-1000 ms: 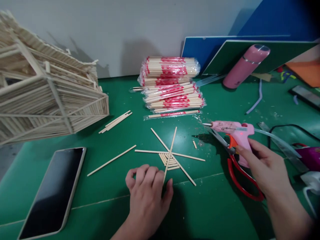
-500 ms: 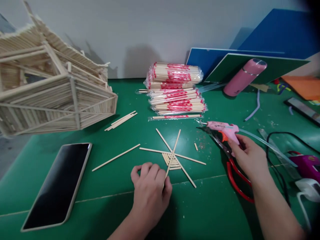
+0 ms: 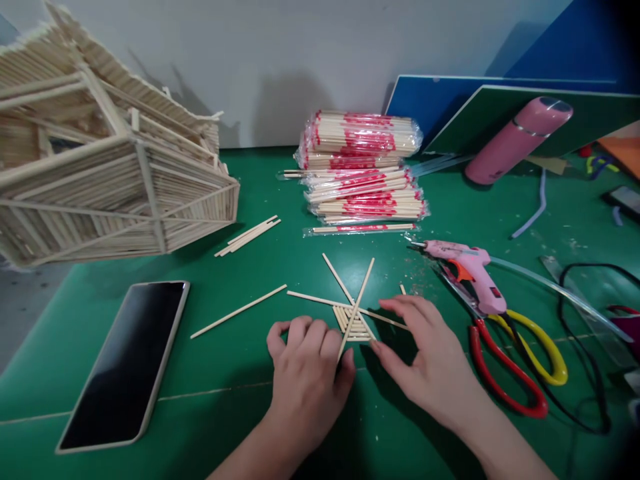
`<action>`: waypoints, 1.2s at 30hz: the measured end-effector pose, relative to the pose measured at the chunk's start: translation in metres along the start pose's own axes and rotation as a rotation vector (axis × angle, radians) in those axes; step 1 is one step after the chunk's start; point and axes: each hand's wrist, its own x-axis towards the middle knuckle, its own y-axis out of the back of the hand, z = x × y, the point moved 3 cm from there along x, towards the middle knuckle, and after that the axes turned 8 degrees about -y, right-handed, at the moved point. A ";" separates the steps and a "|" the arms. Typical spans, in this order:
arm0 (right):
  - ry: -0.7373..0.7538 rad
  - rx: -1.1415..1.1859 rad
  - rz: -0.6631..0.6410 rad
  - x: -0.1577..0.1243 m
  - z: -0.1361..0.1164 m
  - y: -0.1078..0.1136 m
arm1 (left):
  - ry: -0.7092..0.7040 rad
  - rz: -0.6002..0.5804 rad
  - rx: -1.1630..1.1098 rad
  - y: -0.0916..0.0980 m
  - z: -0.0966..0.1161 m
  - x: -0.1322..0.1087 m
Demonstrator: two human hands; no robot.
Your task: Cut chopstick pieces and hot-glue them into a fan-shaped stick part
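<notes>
Several thin wooden sticks (image 3: 333,275) cross in a star shape on the green table, with a small fan of short sticks (image 3: 356,327) between two of them. My left hand (image 3: 307,373) is closed at the near end of one crossing stick, its fingertips partly hidden. To the right, my right hand (image 3: 425,353) has thumb and fingers apart, over the right side of the star, with the thumb tip near a stick's lower end. The pink glue gun (image 3: 467,263) lies on the table beyond it, partly over the pliers (image 3: 507,373) with red and yellow handles.
A large stick-built model (image 3: 150,193) stands at the left above a phone (image 3: 125,367). Plastic-wrapped chopstick packs (image 3: 363,167) lie at the back. Loose sticks (image 3: 247,237), a pink bottle (image 3: 520,140), boards (image 3: 440,100) and a black cable (image 3: 595,373) surround the work.
My right hand has let go of the glue gun and moved left to the crossed sticks. My left hand keeps its hold. The view has shifted slightly.
</notes>
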 end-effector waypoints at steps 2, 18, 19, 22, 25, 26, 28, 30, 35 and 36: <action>0.015 -0.059 -0.045 0.003 -0.001 -0.007 | -0.026 -0.002 0.000 -0.001 0.000 0.002; 0.060 -0.120 -0.149 0.011 -0.001 -0.014 | -0.134 0.104 -0.129 -0.011 -0.003 0.004; 0.059 -0.123 -0.152 0.012 -0.001 -0.014 | -0.139 0.103 -0.137 -0.011 -0.003 0.004; 0.061 -0.130 -0.159 0.012 -0.001 -0.014 | -0.149 0.112 -0.154 -0.012 -0.004 0.005; 0.068 -0.133 -0.153 0.013 -0.001 -0.015 | -0.151 0.130 -0.154 -0.012 -0.004 0.006; 0.070 -0.132 -0.147 0.013 -0.001 -0.015 | -0.150 0.132 -0.154 -0.012 -0.004 0.006; 0.071 -0.127 -0.135 0.013 -0.001 -0.014 | -0.146 0.131 -0.154 -0.011 -0.004 0.006; 0.070 -0.123 -0.130 0.013 -0.001 -0.014 | -0.140 0.131 -0.155 -0.011 -0.004 0.005; 0.060 -0.120 -0.143 0.013 -0.001 -0.015 | -0.134 0.139 -0.165 -0.011 -0.004 0.006; 0.057 -0.121 -0.145 0.012 -0.001 -0.015 | -0.132 0.135 -0.167 -0.012 -0.004 0.006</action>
